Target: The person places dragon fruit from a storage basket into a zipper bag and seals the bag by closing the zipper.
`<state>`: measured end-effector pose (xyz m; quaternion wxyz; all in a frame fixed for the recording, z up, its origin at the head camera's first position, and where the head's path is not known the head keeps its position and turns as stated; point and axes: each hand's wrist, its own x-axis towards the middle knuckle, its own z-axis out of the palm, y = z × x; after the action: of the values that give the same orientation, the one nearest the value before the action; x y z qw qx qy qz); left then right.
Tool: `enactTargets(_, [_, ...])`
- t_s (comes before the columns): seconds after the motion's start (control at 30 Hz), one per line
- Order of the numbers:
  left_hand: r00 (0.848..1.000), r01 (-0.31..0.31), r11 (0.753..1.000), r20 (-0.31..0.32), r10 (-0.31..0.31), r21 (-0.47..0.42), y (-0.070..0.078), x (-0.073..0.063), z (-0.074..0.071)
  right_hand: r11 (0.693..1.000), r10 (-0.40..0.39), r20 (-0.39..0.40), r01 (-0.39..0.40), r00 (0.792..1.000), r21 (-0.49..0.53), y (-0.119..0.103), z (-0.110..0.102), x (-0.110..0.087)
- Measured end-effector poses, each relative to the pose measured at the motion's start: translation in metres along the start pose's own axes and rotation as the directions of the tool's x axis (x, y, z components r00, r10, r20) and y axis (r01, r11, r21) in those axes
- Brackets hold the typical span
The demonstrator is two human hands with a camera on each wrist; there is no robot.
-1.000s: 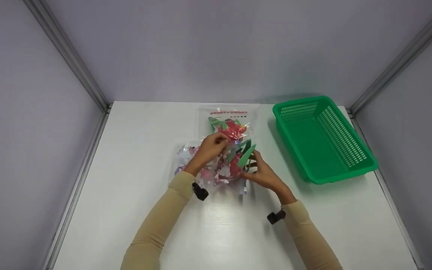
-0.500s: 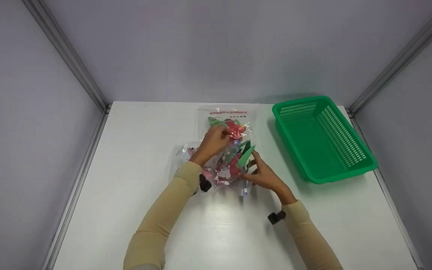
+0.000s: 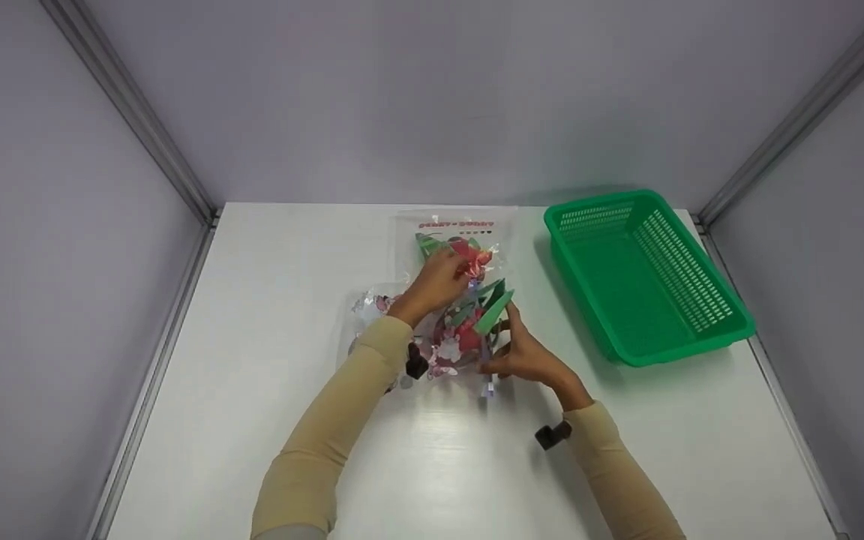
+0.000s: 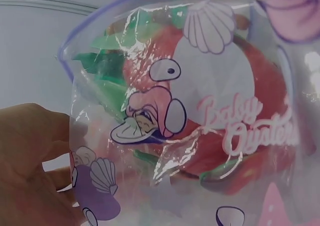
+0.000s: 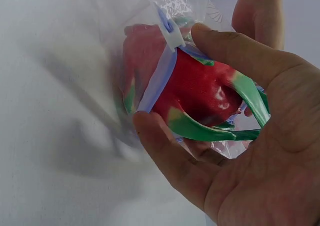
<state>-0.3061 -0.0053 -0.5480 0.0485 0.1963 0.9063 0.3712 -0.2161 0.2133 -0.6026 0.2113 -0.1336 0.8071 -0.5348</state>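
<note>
A clear zip bag [image 4: 165, 186] printed with cartoon shells and pink lettering holds a red dragon fruit [image 5: 200, 88]. Its green leaf tips [image 3: 495, 311] poke out of the bag's mouth, on the right in the head view. My right hand [image 3: 529, 352] curls its fingers and thumb round the mouth and the fruit there. In the right wrist view, my fingertips are at the blue zip strip [image 5: 160, 75] near its white slider [image 5: 171, 35]. My left hand [image 3: 436, 283] pinches the bag's far edge. In the left wrist view, its fingers [image 4: 57, 178] pass behind the plastic.
Beyond lies another clear bag [image 3: 413, 223] with red lettering and a second dragon fruit [image 3: 481, 257], partly behind my left hand. A green basket [image 3: 631, 292] stands to the right on the white table [image 3: 274, 300]. Walls enclose the table's back and sides.
My left hand has moved right and slightly away from me, its fingers now overlapping the farther bag. My right hand remains at the bag's mouth, its thumb slightly lower.
</note>
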Motion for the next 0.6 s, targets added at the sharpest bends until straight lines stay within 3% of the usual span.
enactTargets(0.27, [0.999,-0.049,0.998,0.014,0.048,0.042,0.0,0.0007,0.0008,0.995,0.08,-0.041,-0.082,0.996,-0.063,-0.0035,-0.0004,-0.0022])
enactTargets(0.43, [0.997,-0.083,0.994,0.01,0.083,0.068,0.0009,0.0003,0.0018,0.989,0.137,-0.02,-0.138,0.99,-0.06,-0.0013,-0.0001,-0.0031])
enactTargets(0.6, [0.994,-0.087,0.995,0.077,0.082,0.058,0.0026,0.0,0.0041,0.991,0.132,0.006,-0.132,0.991,0.0,0.0012,0.0009,-0.0033])
